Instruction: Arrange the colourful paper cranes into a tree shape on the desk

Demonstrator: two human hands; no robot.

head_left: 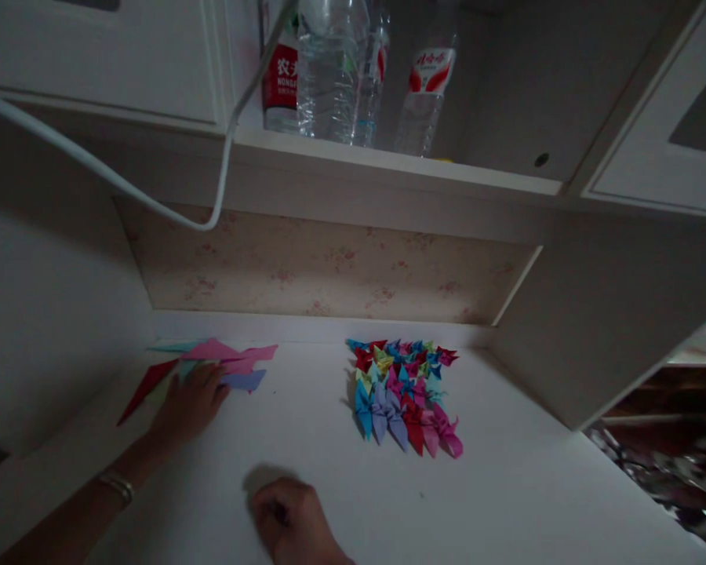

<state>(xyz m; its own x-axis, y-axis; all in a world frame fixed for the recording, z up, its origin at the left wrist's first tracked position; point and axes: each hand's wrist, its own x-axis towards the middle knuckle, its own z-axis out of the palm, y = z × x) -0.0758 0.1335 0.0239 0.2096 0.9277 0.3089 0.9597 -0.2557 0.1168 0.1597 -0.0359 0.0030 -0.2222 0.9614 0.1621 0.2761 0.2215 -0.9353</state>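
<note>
My left hand (193,400), with a band on its wrist, reaches onto a loose pile of coloured paper at the left of the white desk. Its fingers are stretched out over the sheets, and part of the pile is hidden under them. Pink paper (229,353) lies on top, a purple piece (245,380) pokes out at the right, and a red piece (147,386) slants down at the left. Near the front edge of the view, my right hand (294,518) rests curled in a loose fist, with nothing visible in it. Rows of folded paper cranes (405,392) stand right of centre.
White walls enclose the desk (329,439) on both sides. Overhead, a shelf (400,165) carries several plastic bottles (329,78). A white cable (212,212) hangs in front of the cupboard. Patterned cloth (659,479) shows beyond the desk's right edge.
</note>
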